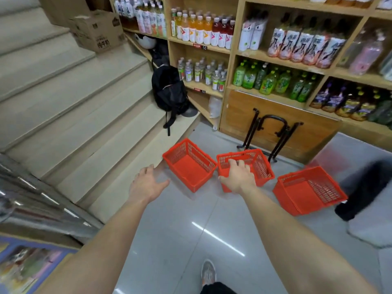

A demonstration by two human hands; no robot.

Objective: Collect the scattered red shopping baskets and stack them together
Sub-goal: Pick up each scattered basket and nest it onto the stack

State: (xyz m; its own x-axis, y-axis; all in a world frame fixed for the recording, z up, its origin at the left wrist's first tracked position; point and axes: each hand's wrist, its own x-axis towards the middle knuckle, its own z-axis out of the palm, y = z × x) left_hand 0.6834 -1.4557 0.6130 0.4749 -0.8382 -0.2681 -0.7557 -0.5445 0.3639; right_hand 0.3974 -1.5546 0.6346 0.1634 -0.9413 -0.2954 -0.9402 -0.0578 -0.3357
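Shop floor (191, 240): right hand (237, 177) curls over the near rim of the middle basket (259, 166), left hand (146, 183) spread empty, so probably lift it level and nest it in the left basket (189, 166) at 9 o'clock.

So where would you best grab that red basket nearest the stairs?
Probably the near rim of that basket, from above with the left hand: it stands upright, mouth open, no handle showing, and that edge faces the person. The right hand grips the middle basket.

One head-worn wide-angle view, looking forward and steeply down over both outstretched arms onto the floor (191, 240), with drink shelves (265, 54) close ahead.
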